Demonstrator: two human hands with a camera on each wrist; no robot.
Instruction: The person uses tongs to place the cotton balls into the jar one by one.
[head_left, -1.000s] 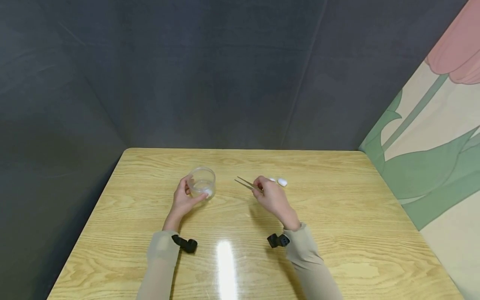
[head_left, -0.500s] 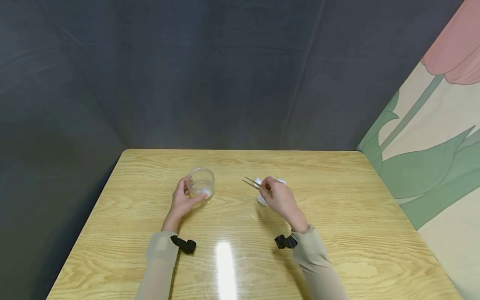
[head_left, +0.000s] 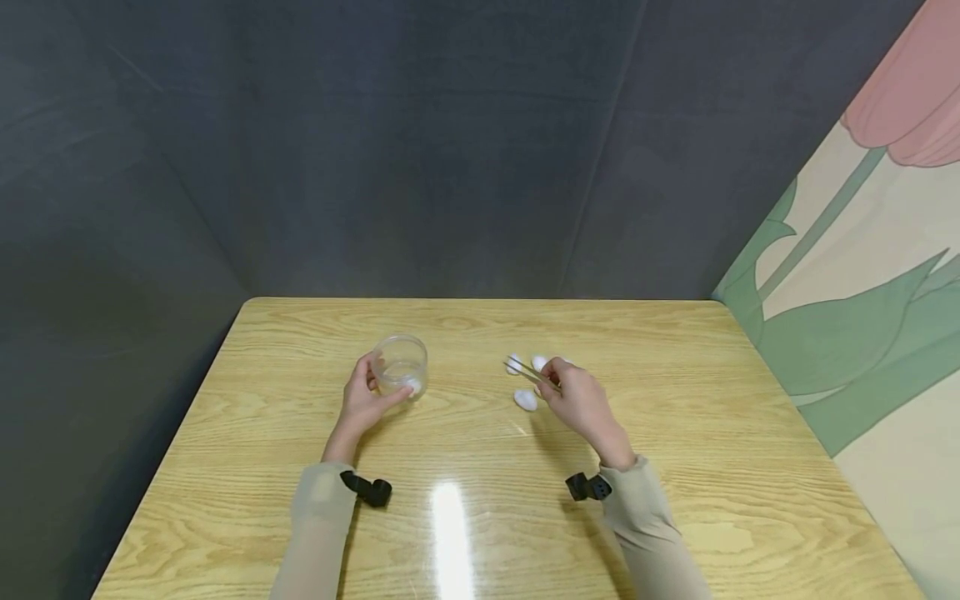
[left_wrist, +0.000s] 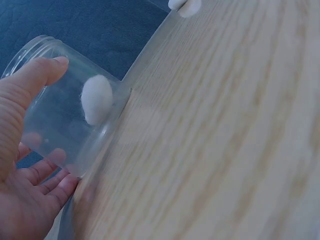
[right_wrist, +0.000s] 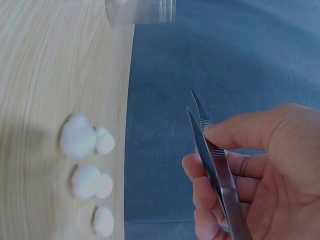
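Observation:
My left hand (head_left: 362, 407) holds a clear plastic jar (head_left: 392, 367) by its side, thumb on one side and fingers on the other. Inside, low in the jar, lies one white cotton ball (left_wrist: 97, 100). Between thumb and fingers my right hand (head_left: 587, 410) grips metal tweezers (right_wrist: 229, 202). Their tips stand slightly apart with nothing between them, above the loose cotton balls. Several cotton balls (right_wrist: 78, 137) lie on the table under and beside the right hand, among them a nearer one (head_left: 525, 400). In the head view that hand partly covers some of them.
The wooden table (head_left: 262, 417) ends at a dark blue cloth backdrop (head_left: 420, 167). To the right hangs a flower-patterned curtain (head_left: 855, 350). Bare wood separates the jar from the loose cotton balls. Black wrist cameras (head_left: 367, 489) sit on both sleeves.
My right hand has moved right with the tweezers, away from the jar, uncovering cotton balls on the table. My left hand and the jar have hardly moved.

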